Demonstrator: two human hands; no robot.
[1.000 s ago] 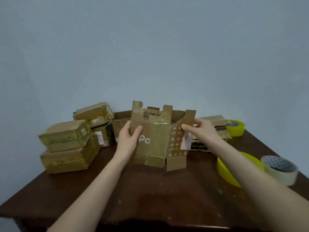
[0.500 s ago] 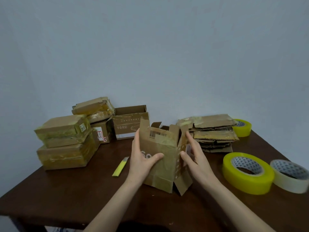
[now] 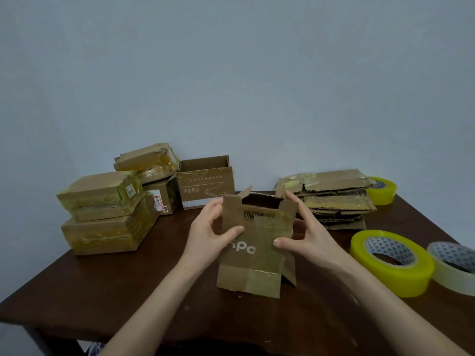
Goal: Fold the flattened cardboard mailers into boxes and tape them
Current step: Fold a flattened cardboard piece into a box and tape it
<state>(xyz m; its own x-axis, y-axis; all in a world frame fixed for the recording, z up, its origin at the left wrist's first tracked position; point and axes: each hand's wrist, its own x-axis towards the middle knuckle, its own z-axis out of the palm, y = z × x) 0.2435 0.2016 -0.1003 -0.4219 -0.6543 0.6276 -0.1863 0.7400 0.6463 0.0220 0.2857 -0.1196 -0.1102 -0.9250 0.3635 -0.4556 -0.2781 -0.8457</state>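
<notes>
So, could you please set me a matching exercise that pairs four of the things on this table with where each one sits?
Things:
1 barcoded mailer
2 stack of flattened mailers
3 large yellow tape roll
4 taped boxes

Places:
A piled at the left of the table
B front right, beside the whitish tape roll
C centre, gripped by the left hand and right hand
D back right, beside the small yellow tape roll

Pairs: 1-C, 2-D, 3-B, 4-A.

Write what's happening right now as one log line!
mailer: opened into tube, top flaps up | left grip: holds its left edge | right grip: holds its right edge | near yellow tape roll: on table, right
</notes>
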